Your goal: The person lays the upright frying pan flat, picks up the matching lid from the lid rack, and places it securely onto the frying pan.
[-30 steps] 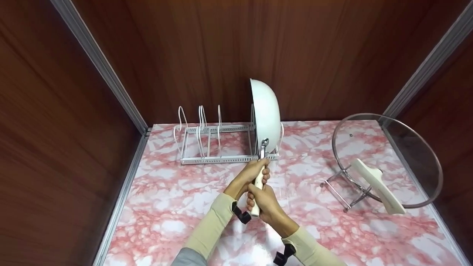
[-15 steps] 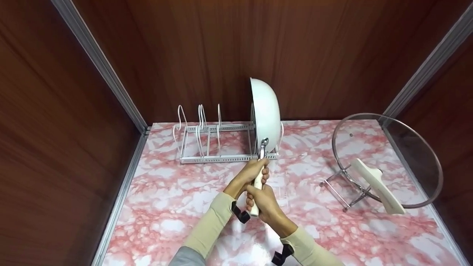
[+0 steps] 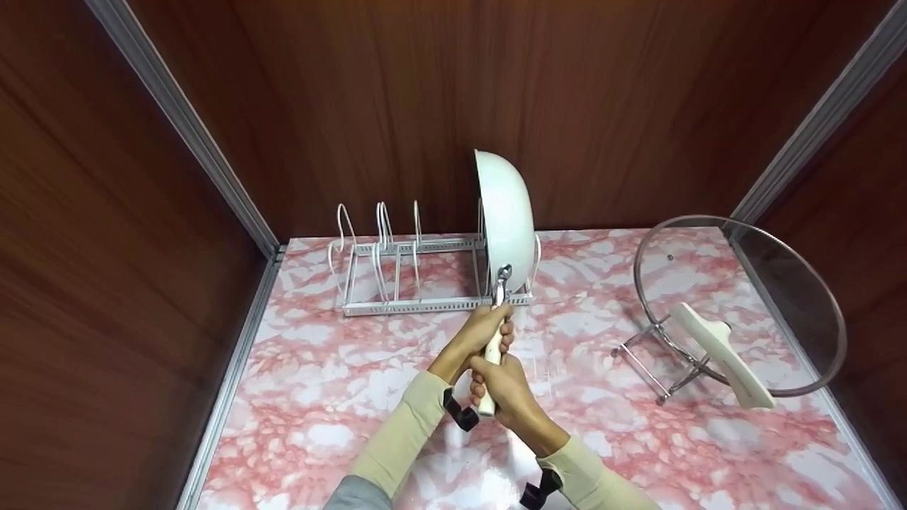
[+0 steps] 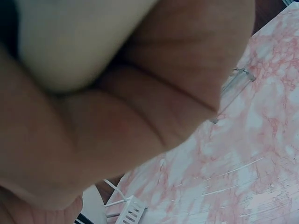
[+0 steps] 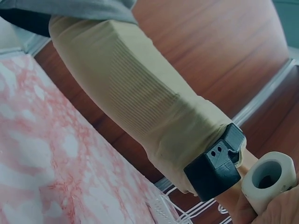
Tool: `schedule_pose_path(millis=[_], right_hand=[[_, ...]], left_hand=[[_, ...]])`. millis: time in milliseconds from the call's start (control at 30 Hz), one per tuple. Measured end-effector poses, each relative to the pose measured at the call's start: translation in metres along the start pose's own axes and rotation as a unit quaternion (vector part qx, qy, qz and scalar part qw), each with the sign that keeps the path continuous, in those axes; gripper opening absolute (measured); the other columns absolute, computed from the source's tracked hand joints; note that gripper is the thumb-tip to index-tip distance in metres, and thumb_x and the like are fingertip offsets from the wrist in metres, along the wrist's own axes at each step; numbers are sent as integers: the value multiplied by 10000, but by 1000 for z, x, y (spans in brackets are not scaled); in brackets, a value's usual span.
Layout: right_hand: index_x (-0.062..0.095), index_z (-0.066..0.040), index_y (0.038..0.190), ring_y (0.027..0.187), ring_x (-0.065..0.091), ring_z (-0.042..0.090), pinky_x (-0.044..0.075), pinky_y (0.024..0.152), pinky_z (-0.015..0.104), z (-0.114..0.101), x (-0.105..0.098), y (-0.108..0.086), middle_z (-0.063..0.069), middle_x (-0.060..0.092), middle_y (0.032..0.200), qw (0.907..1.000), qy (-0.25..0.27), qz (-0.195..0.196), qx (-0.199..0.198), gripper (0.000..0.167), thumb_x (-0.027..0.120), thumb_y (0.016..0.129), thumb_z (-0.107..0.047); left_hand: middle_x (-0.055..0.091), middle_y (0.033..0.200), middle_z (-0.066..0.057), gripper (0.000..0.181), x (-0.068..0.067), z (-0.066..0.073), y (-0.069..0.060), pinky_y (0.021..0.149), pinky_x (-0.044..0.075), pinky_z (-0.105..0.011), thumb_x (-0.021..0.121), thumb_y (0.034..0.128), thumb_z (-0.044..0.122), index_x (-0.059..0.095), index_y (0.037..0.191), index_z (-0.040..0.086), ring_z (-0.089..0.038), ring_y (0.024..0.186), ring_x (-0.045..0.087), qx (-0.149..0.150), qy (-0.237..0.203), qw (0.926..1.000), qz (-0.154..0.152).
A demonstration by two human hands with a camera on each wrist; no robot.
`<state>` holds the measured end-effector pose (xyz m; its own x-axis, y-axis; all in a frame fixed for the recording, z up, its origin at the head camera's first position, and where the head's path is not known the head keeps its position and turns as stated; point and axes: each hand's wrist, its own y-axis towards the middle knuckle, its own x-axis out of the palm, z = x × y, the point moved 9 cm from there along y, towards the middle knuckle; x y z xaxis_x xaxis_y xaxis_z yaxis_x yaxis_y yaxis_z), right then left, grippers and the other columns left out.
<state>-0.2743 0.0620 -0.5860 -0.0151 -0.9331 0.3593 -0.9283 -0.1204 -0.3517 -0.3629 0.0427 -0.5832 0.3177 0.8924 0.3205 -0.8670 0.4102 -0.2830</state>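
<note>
A white pan (image 3: 509, 212) stands on its edge in the right end of a white wire rack (image 3: 418, 306), its open side turned left. Its cream handle (image 3: 494, 347) points toward me. My left hand (image 3: 483, 329) grips the handle close to the metal neck. Just behind it, my right hand (image 3: 504, 386) grips the handle near its end. In the right wrist view the hollow handle end (image 5: 268, 177) pokes out of the right hand. The left wrist view is mostly filled by a hand (image 4: 140, 107) around the pale handle.
At the right, a glass lid (image 3: 751, 283) with a cream grip (image 3: 723, 354) leans on a small metal stand (image 3: 648, 372). Several wire dividers rise from the rack's left part. Dark wood panels (image 3: 368, 106) enclose the marbled pink table (image 3: 340, 397) at the back and sides.
Both hands keep the same grip on the handle. The pan stays in the rack; the whole scene shifts slightly left in view.
</note>
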Motion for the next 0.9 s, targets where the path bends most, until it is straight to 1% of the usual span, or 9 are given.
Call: schedule_pose_path(millis=[200,500,700,900], right_hand=[[456,-72,922,420,429,65,413,393,226,-1,0,-1,-37,456,587,10000,-7,13,-23,151,568,882,21],[456,-68,949,428,432,69,421,400,230,-5,2,-2,-36,451,593,9999,-127,-60,-81,148,568,899,13],[448,-65,940,435,435,74,428,407,231,-7,4,-2,-36,449,588,9997,-159,-139,-92,145,558,891,15],[441,-70,930,432,435,75,426,412,233,-9,7,-3,-41,444,574,9995,-197,-200,-120,145,553,884,11]], left_hand=[[451,579,77,225,1,2,-1,410,410,-182,543,991,184,479,778,150,-46,437,452,71,72,9999,-5],[449,587,82,188,1,6,-3,403,406,-180,543,1010,186,481,837,145,-44,435,448,109,31,9999,1],[444,572,81,206,1,8,-3,397,402,-183,543,987,164,470,795,156,-45,424,446,140,16,9999,33],[441,565,83,231,1,11,-4,398,398,-175,529,977,159,458,758,162,-38,424,443,178,-16,9998,-35]])
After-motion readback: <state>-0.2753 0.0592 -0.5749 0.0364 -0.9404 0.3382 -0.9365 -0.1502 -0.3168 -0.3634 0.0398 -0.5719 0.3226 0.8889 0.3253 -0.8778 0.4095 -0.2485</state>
